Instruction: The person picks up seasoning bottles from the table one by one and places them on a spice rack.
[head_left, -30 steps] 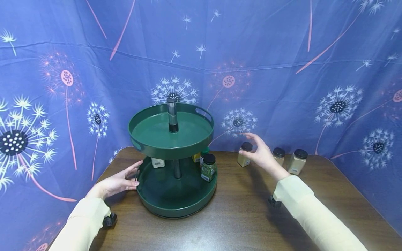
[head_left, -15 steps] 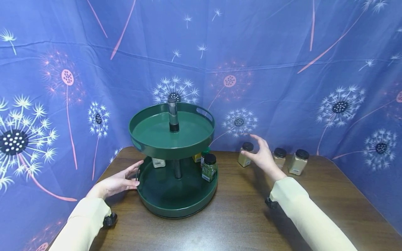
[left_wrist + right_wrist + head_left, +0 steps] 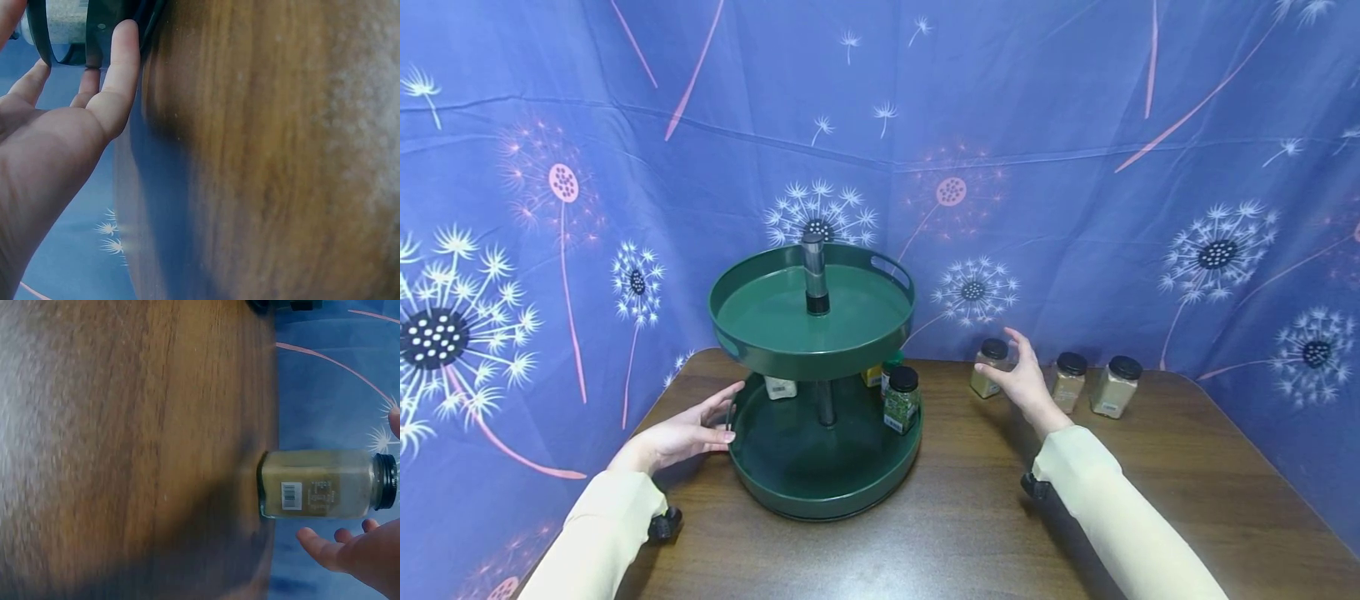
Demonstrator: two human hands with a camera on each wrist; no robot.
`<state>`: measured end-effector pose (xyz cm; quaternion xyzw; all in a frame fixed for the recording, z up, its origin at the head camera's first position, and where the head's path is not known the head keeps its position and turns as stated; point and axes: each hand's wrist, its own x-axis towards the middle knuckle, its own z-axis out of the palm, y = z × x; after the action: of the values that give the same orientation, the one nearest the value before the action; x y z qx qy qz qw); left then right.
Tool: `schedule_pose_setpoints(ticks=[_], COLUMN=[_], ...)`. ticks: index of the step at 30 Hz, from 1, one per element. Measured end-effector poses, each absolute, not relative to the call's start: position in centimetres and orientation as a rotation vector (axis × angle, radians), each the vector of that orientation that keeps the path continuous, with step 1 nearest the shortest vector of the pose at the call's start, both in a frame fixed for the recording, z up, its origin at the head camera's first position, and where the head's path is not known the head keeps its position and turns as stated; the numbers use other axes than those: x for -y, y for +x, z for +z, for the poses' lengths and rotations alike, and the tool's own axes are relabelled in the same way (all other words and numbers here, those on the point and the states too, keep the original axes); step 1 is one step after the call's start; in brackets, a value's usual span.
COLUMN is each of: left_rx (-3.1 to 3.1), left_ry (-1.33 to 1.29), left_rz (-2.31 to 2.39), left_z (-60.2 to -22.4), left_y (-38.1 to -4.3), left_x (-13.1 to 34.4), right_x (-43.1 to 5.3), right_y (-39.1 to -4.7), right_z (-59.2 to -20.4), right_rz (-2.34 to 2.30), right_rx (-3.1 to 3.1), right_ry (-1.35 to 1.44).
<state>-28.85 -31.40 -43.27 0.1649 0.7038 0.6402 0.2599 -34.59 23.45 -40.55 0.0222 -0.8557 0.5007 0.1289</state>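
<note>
At the left of the head view my left hand touches the outer wall of the lower tray of a green two-tier turntable. Seen from the left wrist, its fingers lie fairly straight against that wall, beside a handle slot. My right hand reaches to a spice jar with a black lid and tan powder, upright on the table. Its thumb and fingers are spread around the jar's sides. In the right wrist view a gap shows between the lower fingers and the glass.
Two more black-lidded jars, one tan and one pale, stand right of my right hand. A jar of green flakes, a white container and partly hidden containers sit on the lower tray. A blue dandelion-print cloth hangs behind the table.
My right wrist and forearm have swung left and the hand has come slightly closer round the jar, uncovering more of the tan jar behind. The left hand stays at the tray.
</note>
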Motion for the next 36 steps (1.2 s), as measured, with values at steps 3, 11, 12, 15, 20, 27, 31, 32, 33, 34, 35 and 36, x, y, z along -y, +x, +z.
schedule_pose_setpoints(ticks=[3, 11, 12, 15, 20, 27, 31, 32, 33, 34, 35, 36], left_rx=[-1.898, -1.877, -1.875, -1.880, -1.893, -1.888, -1.897, -1.902, -1.906, -1.910, -1.915, -1.920], left_ry=[0.455, 0.462, 0.463, 0.463, 0.467, 0.474, 0.471, 0.469, 0.464, 0.461, 0.461, 0.454], left_rz=[1.733, 1.744, 1.744, 1.742, 1.737, 1.742, 1.731, 1.726, 1.723, 1.719, 1.714, 1.709], left_z=[-43.3, -43.2, -43.2, -43.2, -43.4, -43.3, -43.3, -43.3, -43.4, -43.4, -43.4, -43.4], left_y=[-28.9, -28.9, -28.9, -28.9, -29.1, -29.1, -29.1, -29.1, -29.1, -29.1, -29.1, -29.1], left_x=[31.5, 31.4, 31.3, 31.3, 31.4, 31.4, 31.4, 31.5, 31.5, 31.5, 31.5, 31.5], right_x=[-23.3, -22.7, -22.6, -22.3, -21.7, -21.5, -21.5, -21.5, -21.6, -21.6, -21.6, -21.6], right_y=[-34.8, -35.4, -35.4, -35.4, -35.3, -35.3, -35.3, -35.3, -35.4, -35.4, -35.4, -35.4], right_z=[-40.9, -41.6, -41.7, -41.8, -41.9, -42.2, -42.4, -42.4, -42.4, -42.5, -42.5, -42.5], right_rz=[1.511, 1.605, 1.612, 1.624, 1.649, 1.672, 1.741, 1.753, 1.764, 1.767, 1.774, 1.779], right_rx=[2.458, 2.432, 2.428, 2.393, 2.305, 2.226, 2.166, 2.157, 2.147, 2.142, 2.135, 2.130], right_ry=[0.043, -0.032, -0.043, -0.081, -0.127, -0.221, -0.222, -0.220, -0.221, -0.222, -0.222, -0.223])
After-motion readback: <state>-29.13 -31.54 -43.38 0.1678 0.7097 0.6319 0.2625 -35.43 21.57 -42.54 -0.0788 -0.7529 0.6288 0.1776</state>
